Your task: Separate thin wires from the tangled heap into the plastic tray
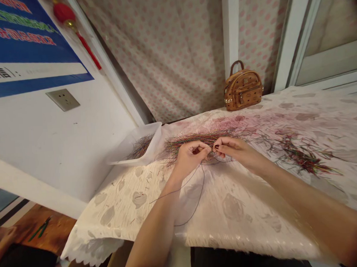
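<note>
Together, the left hand (pixel 191 157) and right hand (pixel 231 149) pinch a long, curved bundle of fine red-and-green wire strands (pixel 194 140) on the tablecloth.

Fingertips of both hands (pixel 210 148) press close at the bundle's middle, though the exact strands held are too small to tell; a thin black thread (pixel 197 201) hangs from there in a slack loop over the cream-white, leaf-patterned tablecloth (pixel 231 211). So far, much wire lies gathered into this bundle, while a loose heap of multicoloured wire strands (pixel 304 158) stays scattered to the right and more wire strands (pixel 140 148) sit in a translucent white plastic tray (pixel 149 131) to the left.
</note>
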A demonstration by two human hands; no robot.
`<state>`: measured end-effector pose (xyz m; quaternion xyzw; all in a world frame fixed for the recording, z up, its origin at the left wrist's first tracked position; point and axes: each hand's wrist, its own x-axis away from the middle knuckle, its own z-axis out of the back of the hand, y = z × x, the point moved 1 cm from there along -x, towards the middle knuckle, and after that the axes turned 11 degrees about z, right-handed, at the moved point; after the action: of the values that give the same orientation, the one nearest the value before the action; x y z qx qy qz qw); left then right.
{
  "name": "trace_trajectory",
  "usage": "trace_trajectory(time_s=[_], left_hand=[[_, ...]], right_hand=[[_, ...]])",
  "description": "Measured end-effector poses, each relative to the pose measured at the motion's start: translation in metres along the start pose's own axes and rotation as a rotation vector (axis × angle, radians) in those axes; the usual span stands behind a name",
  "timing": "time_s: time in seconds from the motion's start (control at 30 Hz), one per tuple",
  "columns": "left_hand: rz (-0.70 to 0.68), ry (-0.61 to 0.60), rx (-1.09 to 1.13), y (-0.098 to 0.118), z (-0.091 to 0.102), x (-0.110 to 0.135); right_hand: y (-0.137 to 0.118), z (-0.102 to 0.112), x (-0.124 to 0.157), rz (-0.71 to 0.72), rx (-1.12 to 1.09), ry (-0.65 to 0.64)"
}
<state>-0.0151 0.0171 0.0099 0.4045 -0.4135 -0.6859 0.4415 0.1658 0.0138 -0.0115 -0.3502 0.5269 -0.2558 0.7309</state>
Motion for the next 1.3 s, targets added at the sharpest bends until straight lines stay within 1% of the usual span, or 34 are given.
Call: trace_trajectory(time_s=[0.13, 0.3, 0.53, 0.77, 0.93, 1.13, 1.3], left_hand=[[0.05, -0.037, 0.127, 0.0, 0.001, -0.001], [0.077, -0.111, 0.237, 0.0, 0.004, 0.001], [0.085, -0.134, 0.214, 0.001, 0.002, 0.003], [0.073, -0.118, 0.177, 0.0, 0.002, 0.004], [0.068, -0.111, 0.185, 0.001, 0.0, 0.003], [0.066, -0.108, 0.183, 0.003, -0.002, 0.004], [0.046, -0.123, 0.207, -0.002, -0.003, 0.003]], right_hand=[[0.002, -0.001, -0.001, 0.028, -0.048, 0.045], [0.004, -0.003, 0.0, 0.079, -0.063, 0.008], [0.004, -0.007, 0.003, 0.092, 0.005, 0.041], [0.001, -0.011, 0.005, 0.082, 0.118, 0.1], [-0.006, -0.014, 0.005, 0.073, 0.123, 0.148], [-0.008, -0.014, 0.004, 0.075, 0.107, 0.173], [-0.009, -0.015, 0.004, 0.064, 0.108, 0.197]])
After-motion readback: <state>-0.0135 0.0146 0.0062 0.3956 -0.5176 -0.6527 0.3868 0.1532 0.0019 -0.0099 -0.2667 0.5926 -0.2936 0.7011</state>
